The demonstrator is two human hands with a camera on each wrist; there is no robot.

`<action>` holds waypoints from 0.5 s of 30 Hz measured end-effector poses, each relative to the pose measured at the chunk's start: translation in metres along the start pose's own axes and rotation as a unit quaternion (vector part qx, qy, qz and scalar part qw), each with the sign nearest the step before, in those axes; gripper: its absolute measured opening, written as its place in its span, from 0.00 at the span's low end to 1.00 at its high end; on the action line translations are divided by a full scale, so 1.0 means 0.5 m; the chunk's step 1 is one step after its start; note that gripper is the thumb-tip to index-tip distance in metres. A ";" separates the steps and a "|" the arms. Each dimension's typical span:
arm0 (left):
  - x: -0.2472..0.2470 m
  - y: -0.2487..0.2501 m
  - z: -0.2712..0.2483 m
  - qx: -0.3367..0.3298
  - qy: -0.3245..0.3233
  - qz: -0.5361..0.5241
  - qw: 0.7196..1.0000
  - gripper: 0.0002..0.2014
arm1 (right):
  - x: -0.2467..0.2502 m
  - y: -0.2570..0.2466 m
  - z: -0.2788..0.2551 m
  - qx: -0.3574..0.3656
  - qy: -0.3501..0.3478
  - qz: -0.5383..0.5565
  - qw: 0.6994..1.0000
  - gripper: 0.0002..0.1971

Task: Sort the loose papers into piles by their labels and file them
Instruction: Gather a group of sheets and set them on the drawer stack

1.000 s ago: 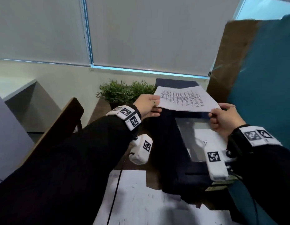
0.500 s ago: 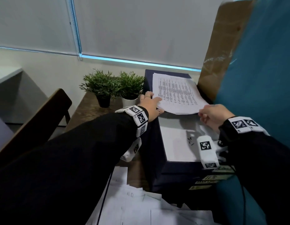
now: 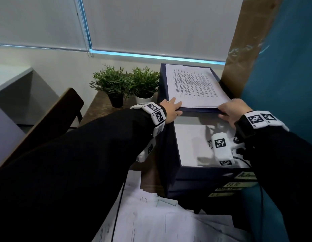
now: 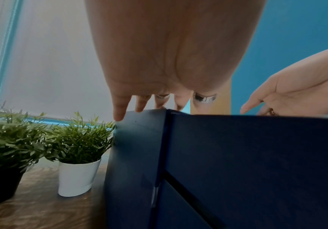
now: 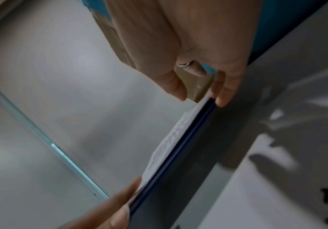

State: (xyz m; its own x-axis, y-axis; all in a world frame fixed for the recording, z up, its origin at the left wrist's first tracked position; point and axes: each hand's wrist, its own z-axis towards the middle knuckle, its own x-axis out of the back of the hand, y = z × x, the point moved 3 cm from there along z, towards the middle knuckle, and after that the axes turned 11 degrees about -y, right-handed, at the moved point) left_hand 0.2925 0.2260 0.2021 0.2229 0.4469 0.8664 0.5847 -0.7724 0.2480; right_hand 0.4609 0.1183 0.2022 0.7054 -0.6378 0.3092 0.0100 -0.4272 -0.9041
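A printed sheet (image 3: 195, 86) lies flat on a dark blue tray (image 3: 198, 110) at the top rear of the navy filing box (image 3: 169, 154). My left hand (image 3: 171, 109) is at the tray's near left corner, fingers on the sheet and thumb under the edge. At the near right corner my right hand (image 3: 228, 110) pinches the same edge. In the right wrist view the right hand's thumb (image 5: 223, 94) touches the blue edge (image 5: 178, 155) beside the sheet (image 5: 165, 148). Straight left-hand fingers (image 4: 120, 111) show over the box top in the left wrist view.
Below the tray, an open compartment holds a white sheet (image 3: 192, 145). Label tabs (image 3: 235, 185) mark the box front. Loose papers (image 3: 151, 215) cover the desk in front. Two potted plants (image 3: 115, 82) (image 3: 144, 82) stand to the left, cardboard (image 3: 247, 41) and a teal partition (image 3: 282, 67) to the right.
The sheet, held in the air by both hands a second ago, now lies flat on the blue tray. Both hands have come down to the tray's near edge.
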 end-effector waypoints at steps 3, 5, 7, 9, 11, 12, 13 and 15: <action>0.004 -0.007 -0.030 -0.005 0.015 -0.044 0.999 0.29 | 0.012 -0.015 -0.019 0.001 0.055 -0.018 0.998 0.17; 0.009 -0.025 -0.064 -0.010 0.036 -0.061 0.997 0.32 | 0.016 -0.035 -0.041 0.041 0.087 -0.053 0.994 0.30; 0.014 -0.053 -0.107 -0.005 0.053 -0.069 0.996 0.33 | 0.003 -0.063 -0.072 0.092 0.090 -0.063 0.990 0.33; 0.011 -0.085 -0.160 -0.005 0.066 -0.083 0.994 0.32 | -0.020 -0.085 -0.109 0.140 0.072 -0.050 0.986 0.30; -0.007 -0.122 -0.216 -0.002 0.077 -0.108 0.991 0.29 | -0.056 -0.106 -0.152 0.184 0.053 -0.043 0.981 0.20; -0.019 -0.142 -0.243 0.005 0.080 -0.124 0.989 0.28 | -0.077 -0.113 -0.176 0.209 0.043 -0.040 0.976 0.14; -0.035 -0.162 -0.268 0.015 0.080 -0.143 0.986 0.27 | -0.099 -0.116 -0.203 0.231 0.032 -0.037 0.972 0.11; -0.074 -0.201 -0.312 0.029 0.072 -0.178 0.981 0.26 | -0.144 -0.112 -0.257 0.279 0.015 -0.023 0.960 0.09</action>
State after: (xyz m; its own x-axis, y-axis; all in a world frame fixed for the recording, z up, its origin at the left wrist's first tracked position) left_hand 0.1040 0.2167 0.2128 -0.1129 0.6126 0.7823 0.6503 -0.5497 0.5244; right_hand 0.3185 0.1060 0.2685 0.6739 -0.6489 0.3533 0.4243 -0.0515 -0.9040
